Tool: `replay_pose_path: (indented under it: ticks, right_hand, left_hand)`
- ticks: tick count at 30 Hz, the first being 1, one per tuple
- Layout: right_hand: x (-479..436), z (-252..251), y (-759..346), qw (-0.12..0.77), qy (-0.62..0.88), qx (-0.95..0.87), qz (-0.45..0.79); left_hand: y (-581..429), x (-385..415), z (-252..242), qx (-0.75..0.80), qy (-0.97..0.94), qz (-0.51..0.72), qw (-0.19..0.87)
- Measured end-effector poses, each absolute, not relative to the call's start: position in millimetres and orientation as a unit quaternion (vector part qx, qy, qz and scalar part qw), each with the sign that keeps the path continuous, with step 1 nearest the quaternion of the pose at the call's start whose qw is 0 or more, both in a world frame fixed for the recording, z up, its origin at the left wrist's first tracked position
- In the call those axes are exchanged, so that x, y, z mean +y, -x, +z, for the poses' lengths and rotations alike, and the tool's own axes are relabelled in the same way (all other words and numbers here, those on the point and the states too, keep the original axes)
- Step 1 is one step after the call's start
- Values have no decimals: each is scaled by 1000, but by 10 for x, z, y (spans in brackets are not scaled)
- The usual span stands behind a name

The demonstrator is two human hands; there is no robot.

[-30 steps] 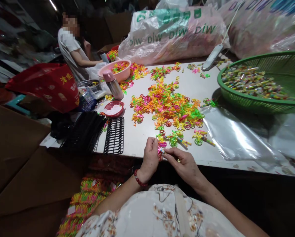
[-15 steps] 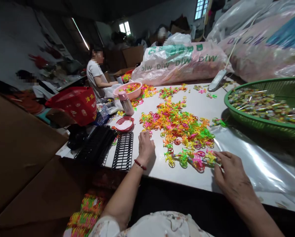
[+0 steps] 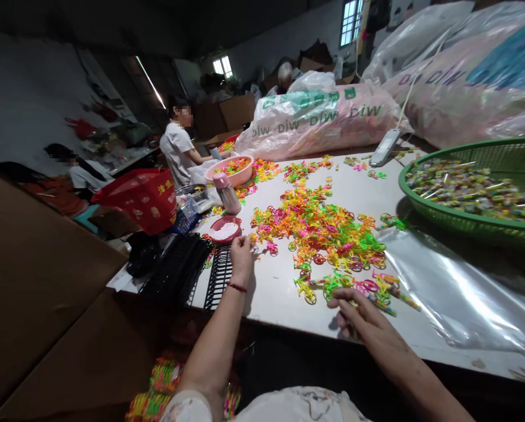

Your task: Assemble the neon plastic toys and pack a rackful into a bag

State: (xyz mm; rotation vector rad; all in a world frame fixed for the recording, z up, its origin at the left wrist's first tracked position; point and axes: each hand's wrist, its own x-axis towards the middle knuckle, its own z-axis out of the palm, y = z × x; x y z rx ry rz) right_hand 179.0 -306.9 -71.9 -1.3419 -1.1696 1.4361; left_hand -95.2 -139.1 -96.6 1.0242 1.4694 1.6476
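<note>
My left hand (image 3: 241, 256), a dark red bead bracelet on its wrist, is closed in a pinch over the near end of a black wire-like rack (image 3: 218, 275). A bit of yellow-orange plastic shows at its fingertips; what they hold is not clear. My right hand (image 3: 362, 319) reaches over the table's front part, fingers apart, close to a row of small bright plastic toys with wheel-like rings (image 3: 335, 285). Among that row lie thin patterned tubes (image 3: 405, 299). Behind it spreads a large pile of the same toys (image 3: 319, 225).
A red mesh basket (image 3: 234, 235) with white contents and a pink-topped bottle (image 3: 227, 196) stand left. Stacked black racks (image 3: 174, 269) lie nearby. At right are a green basket (image 3: 464, 225) of wrapped tubes and clear plastic sheeting (image 3: 447, 293). A power strip (image 3: 385, 147) lies behind. Several people sit beyond.
My left hand has moved left, over the black rack. My right hand has moved left along the row of toys, uncovering patterned tubes at its right end. The view has shifted slightly.
</note>
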Motion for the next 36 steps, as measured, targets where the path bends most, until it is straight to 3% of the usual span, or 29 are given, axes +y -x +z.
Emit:
replay_pose_path:
  ticks: [3, 9, 12, 22, 26, 28, 32, 36]
  right_hand:
    - [-3071, -713, -1719, 409, 523, -445, 601]
    - [-3035, -712, -1672, 391, 509, -522, 562]
    - [-2987, -651, -1621, 392, 509, -551, 532]
    - [-2852, -713, -1401, 448, 497, -487, 561]
    - [-2874, -775, -1451, 452, 503, -450, 583]
    - [-2899, -769, -1478, 450, 505, -457, 578]
    - [-2934, -741, -1479, 442, 476, -560, 514]
    - [-2952, -749, -1483, 457, 524, -623, 359]
  left_hand:
    - [928, -1497, -951, 550, -349, 648, 395]
    - [822, -1885, -814, 444, -242, 645, 573]
    - [746, -2061, -770, 415, -258, 621, 612]
    - [305, -2795, -649, 407, -627, 498, 440]
    - [182, -2996, -637, 444, -588, 530, 419]
    - [159, -2988, -668, 494, -498, 538, 467]
    - [103, -2905, -764, 450, -417, 410, 675]
    - [-9, -2890, -833, 415, -352, 454, 706]
